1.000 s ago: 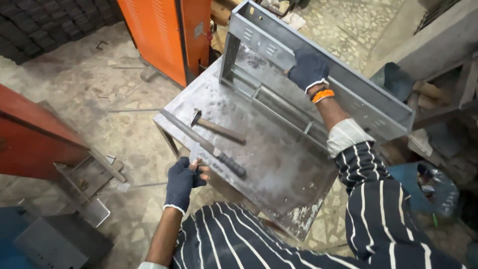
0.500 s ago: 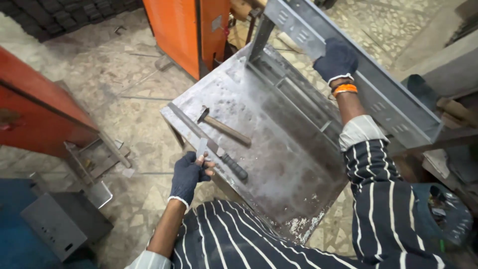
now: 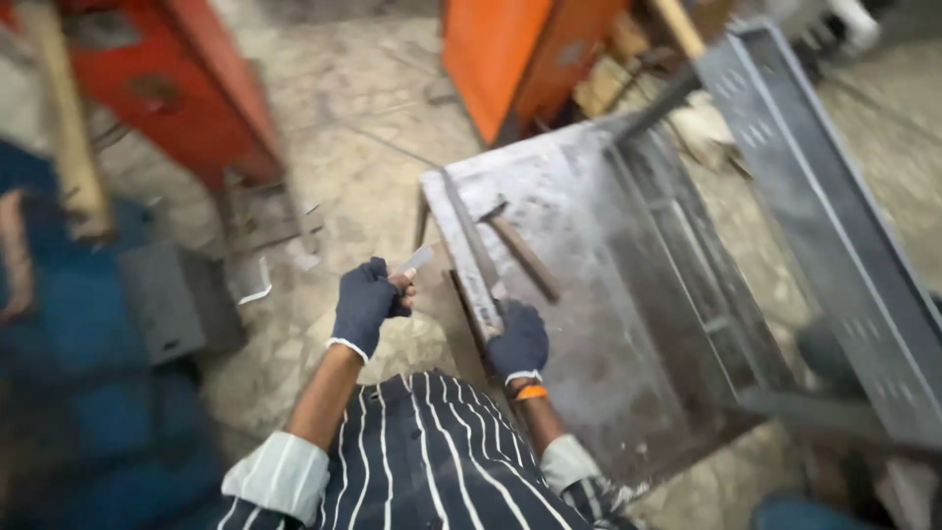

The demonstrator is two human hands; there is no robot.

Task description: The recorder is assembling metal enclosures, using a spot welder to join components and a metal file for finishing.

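Observation:
My left hand (image 3: pixel 366 302), in a dark blue glove, is closed on a small flat metal piece (image 3: pixel 417 259) and held just left of the steel table (image 3: pixel 599 344). My right hand (image 3: pixel 518 341), also gloved and with an orange wristband, grips the near end of a long flat metal tool (image 3: pixel 473 250) lying along the table's left edge. A hammer (image 3: pixel 520 251) with a wooden handle lies on the tabletop just beyond my right hand. The picture is blurred by motion.
A long perforated grey metal channel (image 3: pixel 824 216) leans across the table's right side. An orange cabinet (image 3: pixel 520 49) stands behind the table, and red metal frames (image 3: pixel 196 88) are at the left. A dark grey box (image 3: pixel 177 299) and metal scraps lie on the stone floor.
My right hand has let go of the perforated channel and come down onto the long tool's near end. My left hand has drawn back off the table edge. The view has swung left.

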